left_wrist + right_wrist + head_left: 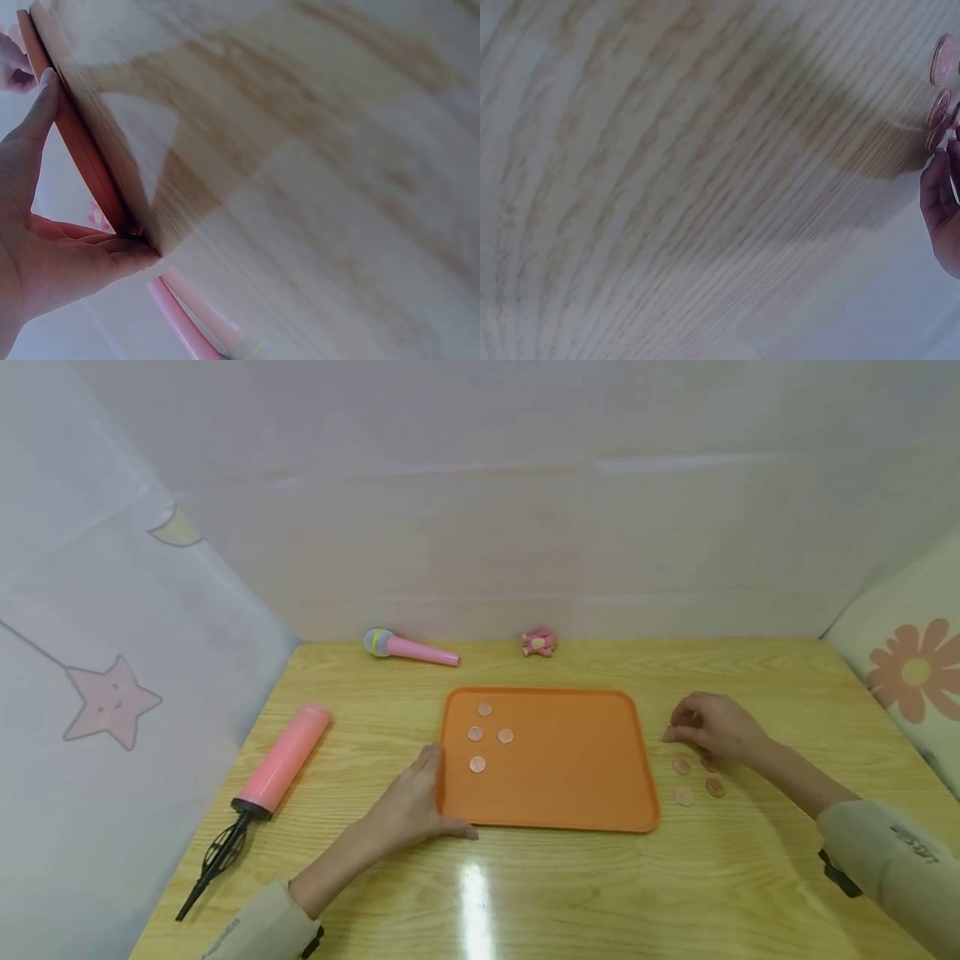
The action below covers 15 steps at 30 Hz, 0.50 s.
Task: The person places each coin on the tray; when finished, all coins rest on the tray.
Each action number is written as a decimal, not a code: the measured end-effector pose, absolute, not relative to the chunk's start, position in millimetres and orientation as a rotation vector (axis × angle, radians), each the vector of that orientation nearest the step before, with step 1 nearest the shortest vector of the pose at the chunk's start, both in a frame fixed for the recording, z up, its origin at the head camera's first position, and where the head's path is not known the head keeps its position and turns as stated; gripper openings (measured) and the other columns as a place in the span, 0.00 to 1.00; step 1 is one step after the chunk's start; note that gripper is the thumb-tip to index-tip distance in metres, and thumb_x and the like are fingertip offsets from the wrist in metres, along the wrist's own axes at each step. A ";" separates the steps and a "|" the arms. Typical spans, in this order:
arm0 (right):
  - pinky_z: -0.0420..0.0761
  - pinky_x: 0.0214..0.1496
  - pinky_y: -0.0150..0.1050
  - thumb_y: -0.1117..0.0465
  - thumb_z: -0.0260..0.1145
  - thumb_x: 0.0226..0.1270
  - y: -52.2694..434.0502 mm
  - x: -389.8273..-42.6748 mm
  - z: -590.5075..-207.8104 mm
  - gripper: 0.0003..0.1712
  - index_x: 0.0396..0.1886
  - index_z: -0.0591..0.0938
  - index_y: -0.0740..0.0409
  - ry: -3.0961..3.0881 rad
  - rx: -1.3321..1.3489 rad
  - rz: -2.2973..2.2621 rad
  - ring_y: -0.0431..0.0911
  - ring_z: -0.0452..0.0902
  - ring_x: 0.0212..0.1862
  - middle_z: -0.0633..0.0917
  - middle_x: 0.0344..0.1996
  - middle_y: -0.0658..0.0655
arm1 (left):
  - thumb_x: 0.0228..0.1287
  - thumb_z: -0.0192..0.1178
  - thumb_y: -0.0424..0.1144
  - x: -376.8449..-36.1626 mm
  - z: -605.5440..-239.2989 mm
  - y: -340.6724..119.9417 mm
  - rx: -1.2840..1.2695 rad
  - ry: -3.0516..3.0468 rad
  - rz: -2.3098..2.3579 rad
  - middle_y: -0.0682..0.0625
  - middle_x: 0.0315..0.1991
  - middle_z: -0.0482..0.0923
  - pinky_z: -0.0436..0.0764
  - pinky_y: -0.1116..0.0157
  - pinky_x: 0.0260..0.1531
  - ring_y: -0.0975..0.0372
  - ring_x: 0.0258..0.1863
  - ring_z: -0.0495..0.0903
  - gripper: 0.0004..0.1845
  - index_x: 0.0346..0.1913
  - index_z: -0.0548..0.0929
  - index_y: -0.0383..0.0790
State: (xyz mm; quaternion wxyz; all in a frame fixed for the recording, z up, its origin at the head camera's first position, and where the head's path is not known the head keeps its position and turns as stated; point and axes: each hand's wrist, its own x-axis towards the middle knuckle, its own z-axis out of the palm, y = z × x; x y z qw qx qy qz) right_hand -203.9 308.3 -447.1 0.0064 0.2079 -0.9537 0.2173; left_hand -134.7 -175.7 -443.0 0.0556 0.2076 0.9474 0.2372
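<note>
On the table lies an orange tray point(562, 756) with several copper-coloured coins point(477, 764) near its left side. My left hand point(408, 797) holds the tray's near left corner, the fingers along the left side and the thumb at the front edge. In the left wrist view the tray's rim point(82, 150) sits between thumb and fingers. To the right of the tray, my right hand point(716, 727) is low over the table with bent fingers, beside several more coins point(683, 797). One coin point(934, 137) is right at its fingertips in the right wrist view; I cannot tell whether they pinch it.
A pink toy microphone point(420, 650) and a small pink bear figure point(539, 642) lie behind the tray. At the left is a pink balloon pump point(285, 760) with a black whisk point(221, 856) touching its near end. Pale printed cloth point(480, 543) surrounds the table's back and sides.
</note>
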 end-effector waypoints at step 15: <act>0.81 0.34 0.36 0.57 0.76 0.55 316.3 -205.5 -441.7 0.12 0.39 0.86 0.54 -3.011 0.693 0.780 0.40 0.79 0.31 0.83 0.30 0.46 | 0.27 0.78 0.68 -134.8 -444.2 -174.9 0.609 2.890 0.709 0.28 0.71 0.56 0.63 0.47 0.67 0.43 0.72 0.56 0.74 0.73 0.54 0.24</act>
